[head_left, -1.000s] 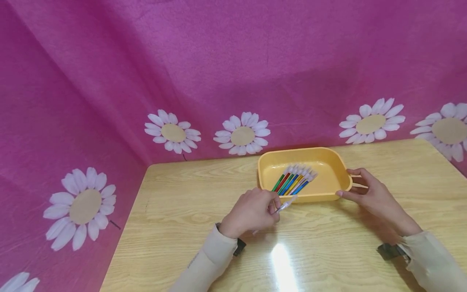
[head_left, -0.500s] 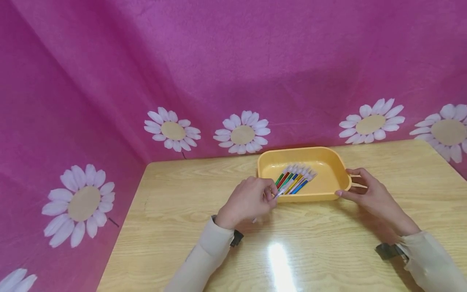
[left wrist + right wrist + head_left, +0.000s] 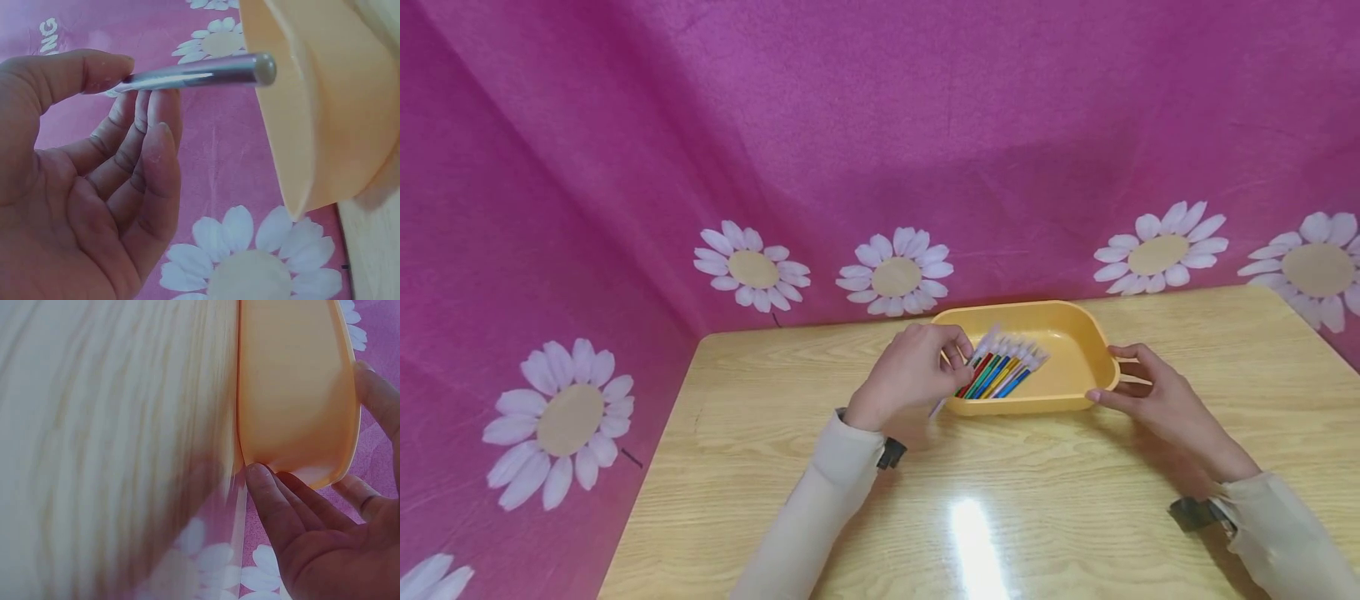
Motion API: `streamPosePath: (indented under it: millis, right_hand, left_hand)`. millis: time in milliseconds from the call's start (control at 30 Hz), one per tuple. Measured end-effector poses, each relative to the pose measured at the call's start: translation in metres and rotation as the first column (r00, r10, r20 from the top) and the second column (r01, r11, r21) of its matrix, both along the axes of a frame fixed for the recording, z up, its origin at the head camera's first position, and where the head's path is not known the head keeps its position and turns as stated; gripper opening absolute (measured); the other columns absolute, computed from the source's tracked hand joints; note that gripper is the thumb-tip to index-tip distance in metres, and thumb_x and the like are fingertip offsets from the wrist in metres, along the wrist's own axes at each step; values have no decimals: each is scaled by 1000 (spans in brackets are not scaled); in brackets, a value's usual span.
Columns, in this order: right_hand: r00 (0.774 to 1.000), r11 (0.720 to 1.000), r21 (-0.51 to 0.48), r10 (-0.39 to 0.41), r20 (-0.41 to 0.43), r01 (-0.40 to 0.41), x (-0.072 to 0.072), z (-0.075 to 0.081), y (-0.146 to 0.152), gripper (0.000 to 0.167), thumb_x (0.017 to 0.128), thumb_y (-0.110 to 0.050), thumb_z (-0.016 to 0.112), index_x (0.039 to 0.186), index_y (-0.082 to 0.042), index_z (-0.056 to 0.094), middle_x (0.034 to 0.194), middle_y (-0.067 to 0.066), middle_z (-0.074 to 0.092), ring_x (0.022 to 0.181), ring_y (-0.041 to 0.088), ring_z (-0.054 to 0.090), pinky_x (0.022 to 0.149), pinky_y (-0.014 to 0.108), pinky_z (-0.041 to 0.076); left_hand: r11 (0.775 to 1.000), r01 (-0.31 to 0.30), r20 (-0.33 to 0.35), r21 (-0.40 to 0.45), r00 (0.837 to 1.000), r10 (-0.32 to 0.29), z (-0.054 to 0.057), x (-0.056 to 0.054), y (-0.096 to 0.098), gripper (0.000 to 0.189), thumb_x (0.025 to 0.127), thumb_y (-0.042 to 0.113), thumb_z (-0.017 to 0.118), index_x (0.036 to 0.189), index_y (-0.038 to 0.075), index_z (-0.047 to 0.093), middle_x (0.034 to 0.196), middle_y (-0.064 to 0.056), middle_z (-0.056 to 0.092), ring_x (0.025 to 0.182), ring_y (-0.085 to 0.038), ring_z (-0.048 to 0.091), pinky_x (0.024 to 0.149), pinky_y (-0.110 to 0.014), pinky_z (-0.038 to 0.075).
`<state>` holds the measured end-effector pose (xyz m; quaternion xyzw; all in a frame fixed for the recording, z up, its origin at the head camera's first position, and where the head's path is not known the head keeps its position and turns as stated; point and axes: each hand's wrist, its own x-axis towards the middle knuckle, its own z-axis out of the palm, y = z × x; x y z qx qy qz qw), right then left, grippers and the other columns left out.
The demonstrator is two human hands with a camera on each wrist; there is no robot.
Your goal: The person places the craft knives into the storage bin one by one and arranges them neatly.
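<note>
A slim pen (image 3: 200, 72) with a silvery purple barrel is pinched between the thumb and fingertips of my left hand (image 3: 917, 367). In the head view this hand is over the left end of a yellow plastic tray (image 3: 1067, 358), and the pen slants across the tray's near left corner. Inside the tray a row of colourful pens (image 3: 1000, 375) with whitish clear ends lies side by side, partly hidden by the left hand. My right hand (image 3: 1172, 408) holds the tray's right end, thumb at the near rim and fingers against the end wall (image 3: 294, 425).
The tray stands on a pale wood-grain table (image 3: 775, 467), close to its back edge. Behind and to the left hangs a magenta cloth (image 3: 880, 125) printed with white daisies.
The left hand has moved up and away from the near rim to over the tray's left end, carrying the pen, whose pale end now points up and right. The right hand stays put.
</note>
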<state>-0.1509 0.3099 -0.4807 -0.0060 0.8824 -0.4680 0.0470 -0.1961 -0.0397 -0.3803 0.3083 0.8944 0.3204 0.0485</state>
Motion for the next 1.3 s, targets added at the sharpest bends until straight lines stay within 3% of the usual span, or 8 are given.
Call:
streamPosePath:
  millis: [200, 367, 500, 767, 867, 967, 1033, 1300]
  right_hand:
    - [1000, 1000, -2, 1, 6, -1, 1, 1, -1, 77, 93, -41, 78, 150, -7, 41, 155, 30, 45, 129, 47, 62, 86, 14, 56]
    - [1000, 1000, 7, -6, 13, 6, 0, 0, -1, 79, 93, -42, 78, 152, -6, 39, 154, 30, 45, 132, 51, 58, 89, 21, 59]
    - [1000, 1000, 4, -5, 0, 5, 0, 0, 0, 77, 93, -40, 79, 150, -5, 41, 153, 30, 46, 131, 51, 59, 85, 13, 55]
    - [1000, 1000, 3, 0, -1, 0, 1, 1, 0, 76, 93, -39, 78, 150, -6, 40, 154, 31, 45, 132, 52, 58, 87, 15, 56]
    - [1000, 1000, 2, 0, 10, 0, 1, 2, 0, 77, 93, -42, 78, 150, -7, 40, 156, 30, 44, 133, 52, 58, 95, 29, 60]
    - [1000, 1000, -8, -1, 31, 1, 2, 3, 0, 78, 93, -46, 77, 150, -9, 40, 158, 27, 41, 135, 51, 57, 105, 48, 55]
    - [999, 1000, -11, 1, 38, -1, 2, 3, 0, 78, 92, -48, 77, 150, -10, 40, 159, 26, 41, 135, 51, 57, 107, 54, 51]
    - [1000, 1000, 9, 6, 23, -6, 2, 3, 2, 78, 93, -48, 76, 151, -9, 40, 157, 26, 43, 132, 49, 59, 99, 35, 57]
  left_hand:
    - [1000, 4, -20, 2, 1000, -4, 6, -10, 5, 8, 92, 18, 74, 96, 12, 71, 82, 2, 74, 66, -7, 63, 65, -20, 47]
    - [1000, -15, -8, 6, 1000, 15, 6, -18, 8, 8, 92, 16, 74, 97, 11, 71, 84, 1, 74, 70, -9, 64, 66, -20, 48]
    - [999, -29, 5, 17, 1000, 29, 7, -24, 10, 8, 92, 16, 74, 98, 11, 71, 86, 0, 75, 73, -10, 65, 67, -21, 48]
    - [998, -54, -21, 19, 998, 54, 14, -37, 18, 8, 93, 18, 73, 98, 14, 70, 89, 0, 76, 76, -10, 64, 68, -21, 45]
    - [998, -67, -23, 12, 997, 68, 16, -42, 23, 8, 93, 19, 73, 98, 15, 70, 89, 2, 75, 76, -9, 64, 68, -21, 46]
    - [997, -76, -11, 9, 997, 76, 15, -45, 27, 8, 93, 20, 75, 98, 15, 70, 89, 3, 74, 75, -9, 64, 66, -21, 46]
    - [997, -75, -6, 8, 997, 76, 14, -46, 30, 8, 93, 20, 75, 97, 16, 70, 88, 4, 74, 75, -9, 64, 65, -21, 46]
    - [999, -53, -42, 1, 998, 53, 14, -55, 42, 7, 92, 20, 74, 93, 17, 68, 85, 6, 73, 76, -9, 64, 68, -21, 46]
